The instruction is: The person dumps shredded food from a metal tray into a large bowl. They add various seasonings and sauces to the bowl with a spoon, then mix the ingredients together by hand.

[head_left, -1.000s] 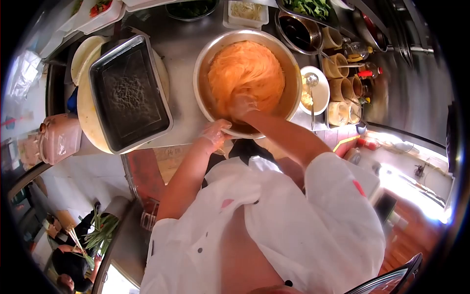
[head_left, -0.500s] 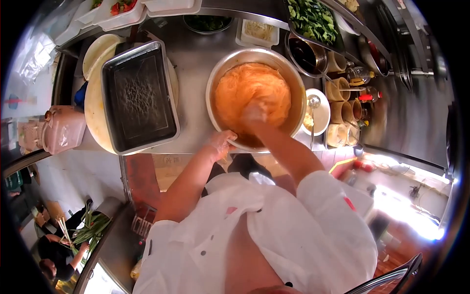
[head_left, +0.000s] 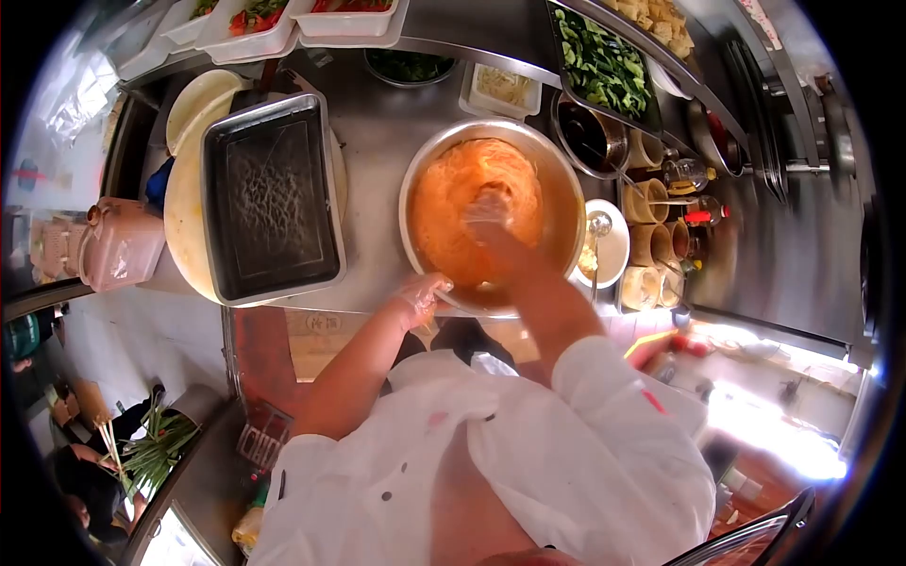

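A large metal bowl [head_left: 578, 222] sits at the counter's near edge, holding an orange, paste-like mixture [head_left: 444, 208]. My left hand [head_left: 420, 297], in a clear plastic glove, grips the bowl's near-left rim. Deep in the mixture is my right hand [head_left: 488, 212], also seemingly gloved. Motion smears its fingers, and the mixture hides part of them. Left of the bowl, a dark rectangular metal tray [head_left: 274, 203] rests on a round pale board [head_left: 189, 236].
To the right, a white bowl [head_left: 615, 247] holds a spoon. Beyond it stand seasoning pots [head_left: 646, 241], bottles [head_left: 687, 174] and a pot of dark liquid [head_left: 587, 132]. Chopped greens [head_left: 604, 71] fill a raised tray. At lower left, another person [head_left: 80, 481] handles long green stalks [head_left: 160, 453].
The camera view has shifted, so the counter sits slightly lower. My right hand has moved toward the bowl's far side, and the mixture has swirled leftward. My left hand stays on the rim.
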Tool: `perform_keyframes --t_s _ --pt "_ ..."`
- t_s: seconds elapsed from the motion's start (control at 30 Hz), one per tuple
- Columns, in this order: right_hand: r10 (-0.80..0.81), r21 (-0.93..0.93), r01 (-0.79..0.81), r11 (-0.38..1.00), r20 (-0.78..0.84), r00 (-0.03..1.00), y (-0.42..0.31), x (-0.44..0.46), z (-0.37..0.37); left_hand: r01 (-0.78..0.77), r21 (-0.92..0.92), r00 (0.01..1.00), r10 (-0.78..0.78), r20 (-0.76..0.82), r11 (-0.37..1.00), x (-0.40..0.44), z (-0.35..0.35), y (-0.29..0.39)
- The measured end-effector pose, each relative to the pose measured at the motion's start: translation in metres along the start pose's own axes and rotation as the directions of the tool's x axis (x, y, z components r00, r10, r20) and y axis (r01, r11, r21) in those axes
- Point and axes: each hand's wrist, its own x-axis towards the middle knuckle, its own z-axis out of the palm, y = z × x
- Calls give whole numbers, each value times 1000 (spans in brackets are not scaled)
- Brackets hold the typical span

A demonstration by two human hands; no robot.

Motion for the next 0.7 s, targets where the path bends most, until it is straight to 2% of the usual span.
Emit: perform_keyframes --t_s 0.13,0.2,0.27,0.37,0.43,0.47,0.53,0.57,0.67,0.7 --pt "158 354 -104 929 -126 979 5 -26 -41 4 32 1000 -5 11 999 -8 3 11" --pt "138 135 -149 980 90 986 5 7 -23 6 43 1000 -6 1 999 -5 -1 12" --pt "118 -75 -102 992 258 959 0 44 15 7 47 1000 -8 3 999 -4 -1 8" --pt "90 220 -87 972 -1 996 4 33 45 -5 84 1000 4 3 996 -6 -2 9" --pt "97 388 -21 921 -178 979 10 30 58 -8 134 1000 11 -20 991 -6 -2 11" --pt "265 538 -149 829 -143 954 13 33 62 -13 138 1000 16 -16 990 -6 -2 11" --pt "431 414 -424 805 83 899 -26 93 99 -22 152 1000 23 -8 988 -5 -4 10" --pt "515 336 -549 765 192 835 -41 111 112 -23 124 1000 22 7 992 -5 -5 9" --pt "160 413 -167 895 54 986 -4 26 66 -23 62 999 21 27 998 2 -10 1" --pt "130 366 -95 926 -73 989 -1 16 78 -16 68 1000 15 15 998 5 -14 -4"
